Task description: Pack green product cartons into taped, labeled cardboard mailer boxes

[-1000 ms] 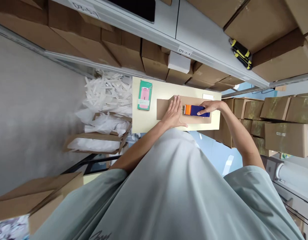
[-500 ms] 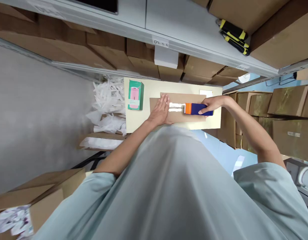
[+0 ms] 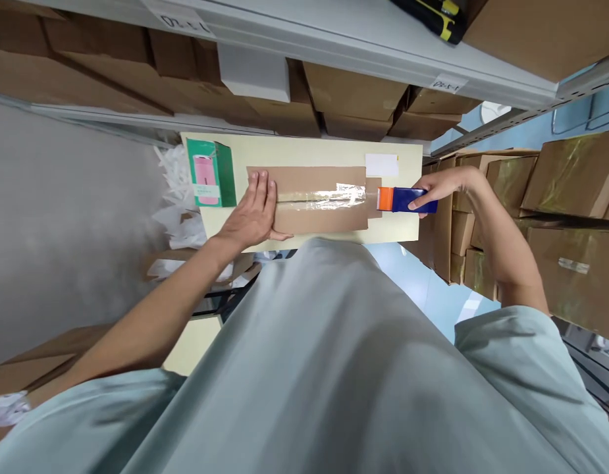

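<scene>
Two hands on one flat brown cardboard box (image 3: 309, 201) lying on the pale yellow counter (image 3: 334, 153). I note left hand (image 3: 252, 214) pressed flat, fingers together, at its left end. Right hand (image 3: 440, 191) grips the blue-and-orange tape dispenser (image 3: 405, 199) past the right end; clear tape strip (image 3: 328, 196) seemingly along the seam. Green product carton (image 3: 210, 172) just beside.

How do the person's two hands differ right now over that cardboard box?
The left hand lies flat and open, palm down on the cardboard box near its left end; the right hand is closed around the blue tape dispenser. The left hand rests on the box itself; the right hand is past the box's right end, at the table edge. Both sit along the line of clear tape.
</scene>
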The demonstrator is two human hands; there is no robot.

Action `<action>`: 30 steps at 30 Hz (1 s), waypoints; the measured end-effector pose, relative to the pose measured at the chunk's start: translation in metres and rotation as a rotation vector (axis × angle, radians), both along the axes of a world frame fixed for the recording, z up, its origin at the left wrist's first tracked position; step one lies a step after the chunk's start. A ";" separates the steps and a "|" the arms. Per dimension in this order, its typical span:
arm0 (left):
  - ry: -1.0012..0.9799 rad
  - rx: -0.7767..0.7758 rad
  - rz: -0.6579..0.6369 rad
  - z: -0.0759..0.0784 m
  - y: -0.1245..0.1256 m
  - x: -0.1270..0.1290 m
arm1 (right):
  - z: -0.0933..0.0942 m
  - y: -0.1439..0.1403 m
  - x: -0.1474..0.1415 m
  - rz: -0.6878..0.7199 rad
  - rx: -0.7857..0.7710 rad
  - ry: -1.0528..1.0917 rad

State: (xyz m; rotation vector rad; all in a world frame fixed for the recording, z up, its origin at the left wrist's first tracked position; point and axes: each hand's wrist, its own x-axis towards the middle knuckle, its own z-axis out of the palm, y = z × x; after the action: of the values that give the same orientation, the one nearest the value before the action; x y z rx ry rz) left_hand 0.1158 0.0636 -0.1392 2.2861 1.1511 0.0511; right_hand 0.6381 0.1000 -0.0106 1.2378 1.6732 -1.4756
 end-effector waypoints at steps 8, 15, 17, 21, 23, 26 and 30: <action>0.176 -0.074 0.072 0.021 -0.004 0.018 | -0.065 0.012 0.026 -0.073 -0.171 0.202; 0.208 -0.081 0.094 0.026 -0.005 0.024 | -0.093 0.020 0.036 -0.124 -0.232 0.336; 0.228 -0.092 0.093 0.027 -0.005 0.025 | -0.098 0.021 0.041 -0.118 -0.237 0.343; 0.252 -0.097 0.100 0.027 -0.004 0.025 | -0.110 0.025 0.039 -0.088 -0.237 0.329; 0.258 -0.089 0.103 0.027 -0.004 0.026 | -0.115 0.026 0.031 -0.078 -0.208 0.304; 0.256 -0.082 0.111 0.026 -0.004 0.025 | -0.118 0.022 0.015 -0.063 -0.126 0.240; 0.209 -0.070 0.145 0.025 -0.004 0.025 | -0.113 0.008 0.000 -0.061 -0.023 0.140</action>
State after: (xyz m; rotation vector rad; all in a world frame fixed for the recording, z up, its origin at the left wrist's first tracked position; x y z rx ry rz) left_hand 0.1406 0.0595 -0.1145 2.1818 1.4014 -0.1741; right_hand 0.6383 0.1083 -0.1237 1.2070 1.7165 -1.6482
